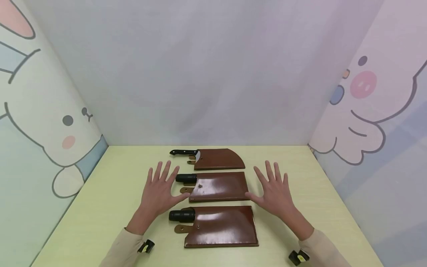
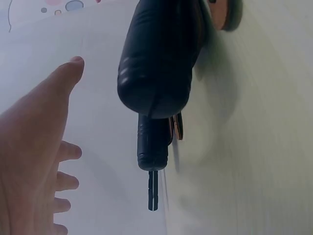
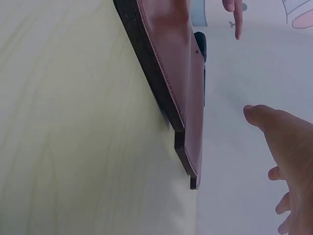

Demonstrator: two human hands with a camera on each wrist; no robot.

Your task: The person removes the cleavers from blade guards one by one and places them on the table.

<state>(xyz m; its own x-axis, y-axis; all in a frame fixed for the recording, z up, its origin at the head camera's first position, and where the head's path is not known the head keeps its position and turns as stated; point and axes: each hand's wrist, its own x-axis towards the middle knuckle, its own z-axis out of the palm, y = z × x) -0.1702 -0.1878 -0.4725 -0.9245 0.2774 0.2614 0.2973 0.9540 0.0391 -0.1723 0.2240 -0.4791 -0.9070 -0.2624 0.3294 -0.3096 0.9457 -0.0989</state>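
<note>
Three cleavers in brown leather sheaths lie in a column on the table, handles to the left. The far sheathed cleaver [image 1: 218, 158] has a curved end and a black riveted handle. The middle sheathed cleaver [image 1: 220, 186] and the near sheathed cleaver [image 1: 223, 227] have thick black handles and squarer sheaths with snap straps. My left hand [image 1: 159, 193] is spread with straight fingers beside the middle handle, its thumb overlapping the sheath's left end in the head view. Spread likewise, my right hand [image 1: 275, 193] is at the sheath's right end. Both palms hold nothing.
A pale yellow table [image 1: 83, 222] runs back to a plain light wall [image 1: 207, 74]. Side panels carry a cartoon rabbit [image 1: 66, 144] on the left and a cartoon pig [image 1: 373, 107] on the right. Black devices sit at both wrists.
</note>
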